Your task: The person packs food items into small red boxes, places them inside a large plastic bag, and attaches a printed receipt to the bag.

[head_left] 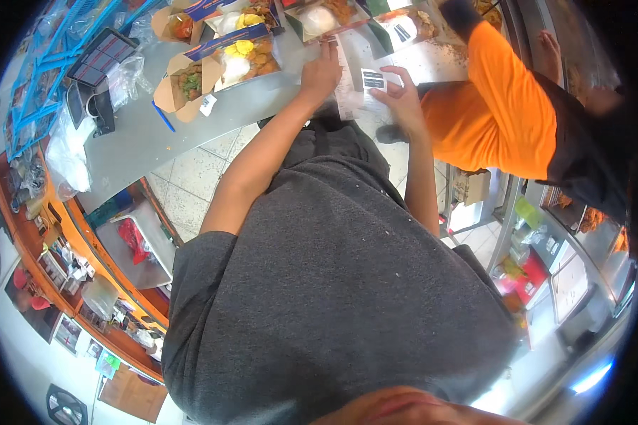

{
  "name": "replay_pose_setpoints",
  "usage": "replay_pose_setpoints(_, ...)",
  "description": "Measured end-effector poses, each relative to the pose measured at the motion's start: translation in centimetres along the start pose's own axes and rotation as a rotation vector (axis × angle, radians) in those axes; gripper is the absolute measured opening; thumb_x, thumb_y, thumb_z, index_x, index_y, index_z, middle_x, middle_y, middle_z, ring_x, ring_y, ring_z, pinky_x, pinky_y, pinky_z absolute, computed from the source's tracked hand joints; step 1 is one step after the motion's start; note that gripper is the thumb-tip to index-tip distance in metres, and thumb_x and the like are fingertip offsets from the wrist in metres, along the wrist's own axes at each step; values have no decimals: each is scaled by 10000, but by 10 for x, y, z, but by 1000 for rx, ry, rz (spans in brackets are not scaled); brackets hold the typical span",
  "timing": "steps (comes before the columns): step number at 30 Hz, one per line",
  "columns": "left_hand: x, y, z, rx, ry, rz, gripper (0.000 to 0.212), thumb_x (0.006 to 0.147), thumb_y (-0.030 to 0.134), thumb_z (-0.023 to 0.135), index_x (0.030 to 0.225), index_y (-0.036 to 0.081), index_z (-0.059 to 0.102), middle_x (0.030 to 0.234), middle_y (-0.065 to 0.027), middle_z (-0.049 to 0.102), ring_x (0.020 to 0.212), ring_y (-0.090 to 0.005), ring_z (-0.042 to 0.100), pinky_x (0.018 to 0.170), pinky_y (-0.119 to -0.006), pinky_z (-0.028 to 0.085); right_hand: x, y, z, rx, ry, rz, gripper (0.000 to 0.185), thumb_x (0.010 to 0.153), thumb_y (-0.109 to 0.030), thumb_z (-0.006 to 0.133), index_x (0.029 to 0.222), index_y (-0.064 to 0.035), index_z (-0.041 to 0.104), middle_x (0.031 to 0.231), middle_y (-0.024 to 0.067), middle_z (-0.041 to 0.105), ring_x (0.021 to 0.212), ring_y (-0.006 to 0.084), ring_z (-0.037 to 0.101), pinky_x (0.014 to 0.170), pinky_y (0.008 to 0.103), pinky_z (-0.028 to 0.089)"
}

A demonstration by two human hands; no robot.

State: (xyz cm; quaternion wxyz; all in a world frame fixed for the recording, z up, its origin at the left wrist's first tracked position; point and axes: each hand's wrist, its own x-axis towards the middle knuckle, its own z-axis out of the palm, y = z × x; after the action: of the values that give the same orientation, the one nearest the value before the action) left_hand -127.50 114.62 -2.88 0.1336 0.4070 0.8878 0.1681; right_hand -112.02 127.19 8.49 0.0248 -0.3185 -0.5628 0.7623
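Observation:
My left hand [320,73] reaches over the steel counter, its fingertips at the top end of a long printed paper strip [345,79]. Whether they pinch the strip or only touch it is unclear. Between the thumb and forefinger of my right hand [406,101] is a small white label [373,79] bearing dark printed blocks. To the left of my left hand lies an open meal box [244,66] with rice, yellow egg and fried pieces. Beside it stands an open brown carton [191,85] with greens inside, and a small white sticker [207,105] is at its corner.
More filled meal boxes [324,21] line the counter's far side. A blue pen [164,116] lies near the front edge of the steel counter [133,143]. A tablet [103,56] and blue wire rack [42,69] stand left. Close on my right, a person in an orange shirt [500,117] reaches across.

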Motion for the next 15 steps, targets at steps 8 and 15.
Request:
replay_pose_setpoints(8,-1,13,2,27,64,16,695,849,336,628,1368,-69,406,1449,-322,363,757,-342,705,622,-416,579,-8,-1,21,-200,96,-142,158,941,-57,632,1092,-16,609,1018,70,702,891,100,640,789,229,501)
replay_pose_setpoints(15,-7,3,-7,15,-13,86,704,854,345,644,1391,-47,413,1464,-320,345,764,-355,702,627,-413,578,-23,-40,53,-69,127,-76,203,964,-86,598,1154,-22,636,1030,63,696,892,84,633,773,224,497)
